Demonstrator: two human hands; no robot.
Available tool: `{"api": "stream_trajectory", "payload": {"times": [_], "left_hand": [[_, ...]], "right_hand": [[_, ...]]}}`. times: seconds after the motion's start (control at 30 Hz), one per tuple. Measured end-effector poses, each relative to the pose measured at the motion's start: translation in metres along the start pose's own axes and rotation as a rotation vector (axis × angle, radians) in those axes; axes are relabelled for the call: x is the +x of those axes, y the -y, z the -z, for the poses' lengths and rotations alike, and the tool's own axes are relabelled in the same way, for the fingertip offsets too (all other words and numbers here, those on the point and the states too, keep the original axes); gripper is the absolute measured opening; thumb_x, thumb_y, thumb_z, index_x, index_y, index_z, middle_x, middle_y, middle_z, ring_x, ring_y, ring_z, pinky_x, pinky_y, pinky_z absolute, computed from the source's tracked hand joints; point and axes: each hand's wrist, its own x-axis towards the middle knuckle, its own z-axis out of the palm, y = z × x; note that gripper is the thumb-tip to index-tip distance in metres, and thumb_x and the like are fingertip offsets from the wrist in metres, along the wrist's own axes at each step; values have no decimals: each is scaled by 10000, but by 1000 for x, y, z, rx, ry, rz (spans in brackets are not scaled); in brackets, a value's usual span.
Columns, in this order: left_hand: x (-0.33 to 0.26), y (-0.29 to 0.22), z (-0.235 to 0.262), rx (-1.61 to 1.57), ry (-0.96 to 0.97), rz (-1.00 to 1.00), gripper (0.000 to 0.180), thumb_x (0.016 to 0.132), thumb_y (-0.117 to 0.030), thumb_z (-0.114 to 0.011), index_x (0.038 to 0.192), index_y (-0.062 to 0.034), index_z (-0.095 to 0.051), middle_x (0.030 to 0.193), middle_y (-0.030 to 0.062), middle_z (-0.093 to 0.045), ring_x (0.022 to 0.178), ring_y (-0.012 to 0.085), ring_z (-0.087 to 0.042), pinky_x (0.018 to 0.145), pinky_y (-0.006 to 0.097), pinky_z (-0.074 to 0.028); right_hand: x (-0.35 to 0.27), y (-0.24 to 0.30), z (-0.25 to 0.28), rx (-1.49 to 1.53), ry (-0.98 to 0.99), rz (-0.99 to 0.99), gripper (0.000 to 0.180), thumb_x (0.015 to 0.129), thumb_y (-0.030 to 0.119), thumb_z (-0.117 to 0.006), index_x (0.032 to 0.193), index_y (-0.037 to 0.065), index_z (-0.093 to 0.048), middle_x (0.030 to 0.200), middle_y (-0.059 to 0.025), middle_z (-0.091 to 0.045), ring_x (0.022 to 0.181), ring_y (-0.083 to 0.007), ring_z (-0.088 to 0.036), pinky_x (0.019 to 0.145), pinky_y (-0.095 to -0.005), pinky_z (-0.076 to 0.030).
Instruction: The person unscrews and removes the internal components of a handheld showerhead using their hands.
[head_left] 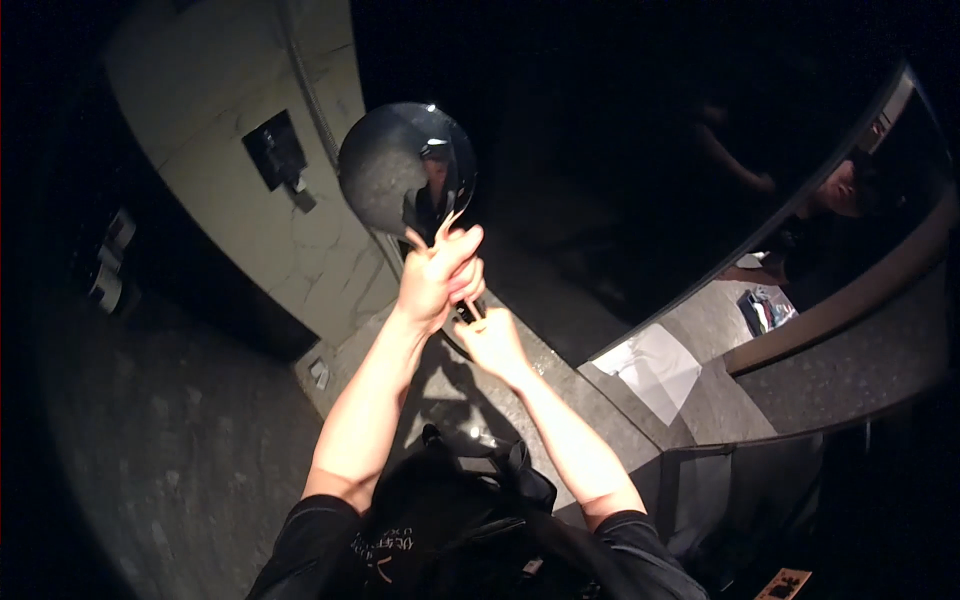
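Black glossy disc (385,170): one; it was in the upper middle of the view, just above the left hand, and it showed a reflection of a person (435,175).
Left hand (443,275): one; its fingers were curled closed, gripping at the lower end of the disc.
Right hand (488,338): one; its fingers were bent inward near a small dark piece (467,312), but I could not tell whether they gripped it.
Forearms (365,430): two, both bare, coming out of two black sleeves (315,540).
Pale wall panel (200,90): behind the disc, with one black square plate (275,150) on it.
White sheet (655,370): one, at the right, well apart from the hands.
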Motion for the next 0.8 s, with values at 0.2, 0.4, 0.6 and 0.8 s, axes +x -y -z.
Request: {"api": "stream_trajectory", "payload": {"times": [0.2, 0.4, 0.6, 0.8], "left_hand": [[0, 2, -28, 61, -437, -158, 374, 875, -249, -599, 595, -149, -372, 456, -53, -328, 356, 59, -307, 374, 219, -271], [-3, 8, -28, -31, -695, -277, 429, 872, -263, -603, 558, -150, -333, 473, -48, -313, 375, 67, -296, 393, 234, -287], [0, 11, -12, -7, -429, -142, 433, 885, -281, -581, 555, -164, -325, 456, -52, -296, 369, 69, -285, 397, 234, -282], [-5, 8, 2, 31, -247, -98, 420, 911, -247, -535, 561, -160, -320, 433, -48, -286, 352, 70, -282, 396, 232, -278]], "right_hand": [[-2, -7, -6, -120, -313, 130, 194, 736, 111, -664, 725, -17, -519, 584, -89, -544, 586, -63, -466, 541, -286, -418], [-8, 1, -10, -323, -461, 184, 256, 734, 170, -683, 705, -8, -502, 624, -144, -590, 561, -257, -597, 537, -344, -447], [-1, 0, -6, -423, -381, -1, 158, 751, 196, -600, 768, 41, -626, 709, -199, -608, 733, -383, -600, 646, -433, -478], [0, -11, -11, -282, -247, -16, 144, 736, 158, -604, 733, 14, -609, 657, -203, -589, 663, -366, -607, 591, -390, -460]]}}
